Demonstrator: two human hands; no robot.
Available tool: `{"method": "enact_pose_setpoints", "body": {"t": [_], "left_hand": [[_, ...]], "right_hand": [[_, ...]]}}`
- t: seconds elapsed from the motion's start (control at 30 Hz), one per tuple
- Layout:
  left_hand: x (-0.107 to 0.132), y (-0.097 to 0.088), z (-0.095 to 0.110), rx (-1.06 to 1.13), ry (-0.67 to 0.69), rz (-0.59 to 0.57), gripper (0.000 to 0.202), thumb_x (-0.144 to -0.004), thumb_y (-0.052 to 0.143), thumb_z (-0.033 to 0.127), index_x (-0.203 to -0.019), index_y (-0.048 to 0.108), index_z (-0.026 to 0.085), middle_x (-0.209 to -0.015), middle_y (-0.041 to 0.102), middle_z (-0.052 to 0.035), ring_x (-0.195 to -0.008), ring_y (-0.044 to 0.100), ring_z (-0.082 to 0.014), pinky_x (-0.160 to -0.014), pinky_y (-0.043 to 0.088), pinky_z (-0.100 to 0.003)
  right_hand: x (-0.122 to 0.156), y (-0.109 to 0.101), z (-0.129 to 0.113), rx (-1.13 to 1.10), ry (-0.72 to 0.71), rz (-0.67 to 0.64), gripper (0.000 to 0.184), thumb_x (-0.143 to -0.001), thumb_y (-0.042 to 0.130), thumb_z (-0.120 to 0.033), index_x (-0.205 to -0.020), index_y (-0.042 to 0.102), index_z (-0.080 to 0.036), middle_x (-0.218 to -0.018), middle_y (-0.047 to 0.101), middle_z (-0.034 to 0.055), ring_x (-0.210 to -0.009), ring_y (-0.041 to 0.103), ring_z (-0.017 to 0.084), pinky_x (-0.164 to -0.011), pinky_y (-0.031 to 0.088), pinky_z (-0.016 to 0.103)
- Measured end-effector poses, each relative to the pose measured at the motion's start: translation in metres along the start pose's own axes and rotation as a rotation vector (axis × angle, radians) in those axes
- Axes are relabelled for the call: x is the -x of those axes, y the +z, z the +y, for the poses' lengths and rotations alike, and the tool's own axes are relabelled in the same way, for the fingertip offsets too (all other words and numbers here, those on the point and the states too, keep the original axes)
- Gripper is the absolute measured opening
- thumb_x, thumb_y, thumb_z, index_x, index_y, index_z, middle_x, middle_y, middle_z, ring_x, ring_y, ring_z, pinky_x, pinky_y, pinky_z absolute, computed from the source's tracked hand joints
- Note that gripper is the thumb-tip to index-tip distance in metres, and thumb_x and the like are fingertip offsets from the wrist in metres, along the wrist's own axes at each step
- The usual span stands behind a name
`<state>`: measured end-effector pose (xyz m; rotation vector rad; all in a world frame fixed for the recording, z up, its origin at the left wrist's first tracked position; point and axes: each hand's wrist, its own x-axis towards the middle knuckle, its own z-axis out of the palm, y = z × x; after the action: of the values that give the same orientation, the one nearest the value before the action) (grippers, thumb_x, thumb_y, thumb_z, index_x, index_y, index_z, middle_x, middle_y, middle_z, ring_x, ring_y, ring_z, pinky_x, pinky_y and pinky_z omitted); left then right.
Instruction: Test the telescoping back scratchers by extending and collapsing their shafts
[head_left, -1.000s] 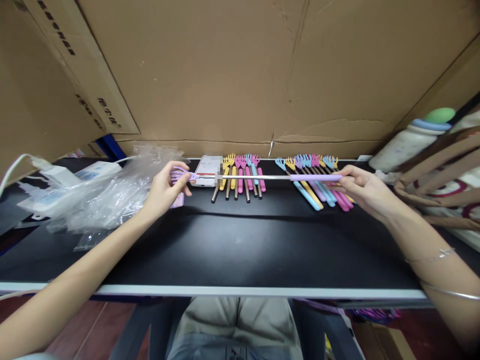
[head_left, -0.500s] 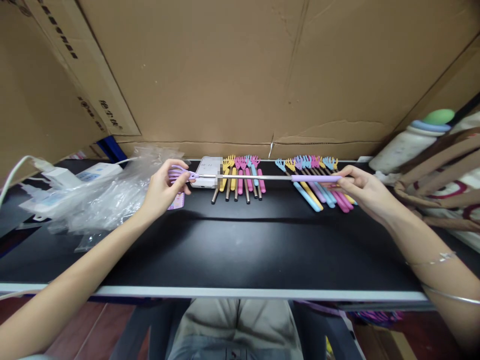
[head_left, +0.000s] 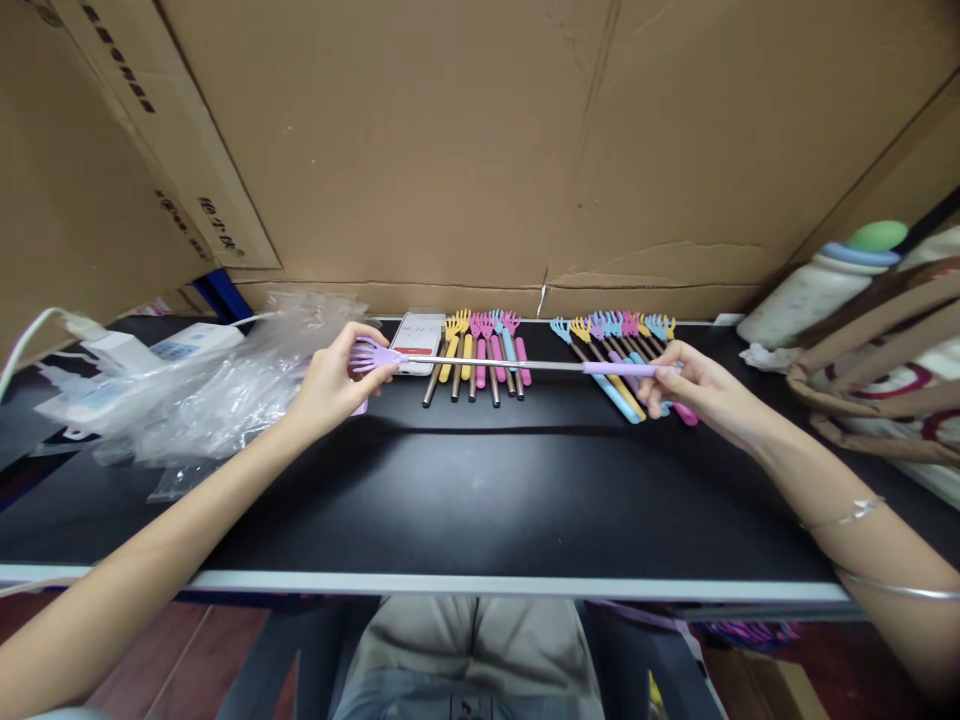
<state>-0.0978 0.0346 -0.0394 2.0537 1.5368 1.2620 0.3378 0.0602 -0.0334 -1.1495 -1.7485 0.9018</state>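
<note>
I hold a purple telescopic back scratcher [head_left: 495, 363] stretched out level above the black table [head_left: 480, 500]. My left hand [head_left: 334, 380] pinches its claw head. My right hand [head_left: 694, 390] grips its purple handle. Behind the rod lie two rows of coloured back scratchers, one in the middle [head_left: 480, 350] and one to the right [head_left: 615, 345], near my right hand. A phone [head_left: 416, 335] lies flat beside the middle row.
Crumpled clear plastic bags [head_left: 195, 390] and a white power strip [head_left: 120, 350] lie at the left. Cardboard sheets [head_left: 480, 150] wall the back. A white bottle [head_left: 817, 285] and a woven bag [head_left: 877, 370] stand at the right.
The scratcher's rod has shortened: both hands have come closer together, the left moving right and the right moving left and a little nearer to me.
</note>
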Motion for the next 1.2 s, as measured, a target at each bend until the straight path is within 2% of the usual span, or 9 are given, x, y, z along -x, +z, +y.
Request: {"method": "enact_pose_setpoints", "body": {"t": [0.07, 0.17, 0.27, 0.5, 0.7, 0.87, 0.97, 1.1, 1.2], "left_hand": [[0.002, 0.002, 0.001, 0.003, 0.004, 0.023, 0.036, -0.077, 0.066, 0.044, -0.096, 0.049, 0.019, -0.073, 0.066, -0.0002, -0.052, 0.063, -0.0129, -0.053, 0.050, -0.021], [0.005, 0.006, 0.008, 0.000, 0.031, 0.028, 0.033, -0.077, 0.066, 0.041, -0.097, 0.049, 0.019, -0.075, 0.066, -0.0005, -0.053, 0.064, -0.0128, -0.053, 0.050, -0.021], [0.007, 0.009, 0.018, -0.007, 0.082, 0.049, 0.029, -0.077, 0.066, 0.035, -0.096, 0.049, 0.020, -0.074, 0.066, 0.0008, -0.055, 0.064, -0.0120, -0.057, 0.051, -0.020], [0.010, 0.020, 0.019, 0.029, 0.099, 0.063, 0.026, -0.079, 0.064, 0.031, -0.096, 0.048, 0.020, -0.072, 0.064, 0.0027, -0.053, 0.062, -0.0103, -0.054, 0.048, -0.019], [0.016, 0.038, 0.031, 0.069, 0.124, -0.052, 0.023, -0.082, 0.061, 0.031, -0.095, 0.048, 0.019, -0.074, 0.064, -0.0007, -0.064, 0.064, -0.0135, -0.063, 0.051, -0.024], [0.017, 0.039, 0.037, 0.025, 0.145, -0.064, 0.023, -0.083, 0.059, 0.034, -0.098, 0.050, 0.019, -0.082, 0.067, -0.0040, -0.072, 0.065, -0.0157, -0.067, 0.051, -0.026], [0.016, 0.036, 0.035, -0.055, 0.155, -0.086, 0.024, -0.084, 0.057, 0.037, -0.100, 0.052, 0.020, -0.084, 0.068, -0.0038, -0.073, 0.066, -0.0163, -0.067, 0.050, -0.027], [0.013, 0.032, 0.029, -0.166, 0.144, -0.091, 0.027, -0.084, 0.057, 0.040, -0.103, 0.054, 0.021, -0.087, 0.069, -0.0032, -0.077, 0.066, -0.0181, -0.069, 0.048, -0.028], [0.010, 0.030, 0.024, -0.172, 0.136, -0.095, 0.027, -0.084, 0.057, 0.041, -0.103, 0.055, 0.022, -0.090, 0.069, -0.0034, -0.080, 0.066, -0.0186, -0.070, 0.048, -0.029]], "right_hand": [[0.000, 0.001, 0.000, -0.071, 0.054, -0.107, 0.033, -0.080, 0.062, -0.049, -0.081, 0.042, -0.023, -0.074, 0.069, 0.0051, -0.050, 0.062, 0.013, -0.034, 0.026, 0.019], [0.001, 0.006, -0.002, -0.118, 0.074, -0.196, 0.032, -0.084, 0.058, -0.048, -0.082, 0.038, -0.023, -0.071, 0.068, 0.0016, -0.047, 0.061, 0.012, -0.041, 0.037, 0.021], [0.002, 0.015, -0.005, -0.116, 0.114, -0.309, 0.034, -0.087, 0.051, -0.051, -0.082, 0.035, -0.022, -0.070, 0.069, 0.0021, -0.046, 0.061, 0.013, -0.048, 0.044, 0.025], [0.004, 0.022, -0.009, -0.100, 0.074, -0.280, 0.034, -0.089, 0.049, -0.052, -0.082, 0.033, -0.022, -0.064, 0.067, 0.0007, -0.043, 0.058, 0.012, -0.044, 0.041, 0.024], [0.007, 0.042, -0.010, -0.049, 0.085, -0.429, 0.036, -0.089, 0.045, -0.055, -0.080, 0.032, -0.022, -0.064, 0.068, 0.0013, -0.041, 0.057, 0.012, -0.044, 0.038, 0.024], [0.003, 0.043, -0.012, -0.020, 0.014, -0.301, 0.038, -0.088, 0.046, -0.057, -0.079, 0.033, -0.023, -0.058, 0.065, -0.0021, -0.036, 0.052, 0.010, -0.040, 0.033, 0.023], [0.001, 0.038, -0.015, 0.007, -0.008, -0.246, 0.038, -0.087, 0.048, -0.058, -0.079, 0.036, -0.023, -0.057, 0.064, -0.0019, -0.039, 0.052, 0.010, -0.042, 0.035, 0.023], [0.001, 0.035, -0.018, 0.046, -0.035, -0.234, 0.036, -0.086, 0.050, -0.057, -0.083, 0.044, -0.021, -0.060, 0.064, -0.0003, -0.045, 0.054, 0.010, -0.045, 0.039, 0.024], [0.002, 0.034, -0.019, 0.085, -0.043, -0.255, 0.034, -0.084, 0.056, -0.053, -0.088, 0.049, -0.020, -0.064, 0.065, 0.0009, -0.051, 0.057, 0.011, -0.050, 0.044, 0.024]]}}
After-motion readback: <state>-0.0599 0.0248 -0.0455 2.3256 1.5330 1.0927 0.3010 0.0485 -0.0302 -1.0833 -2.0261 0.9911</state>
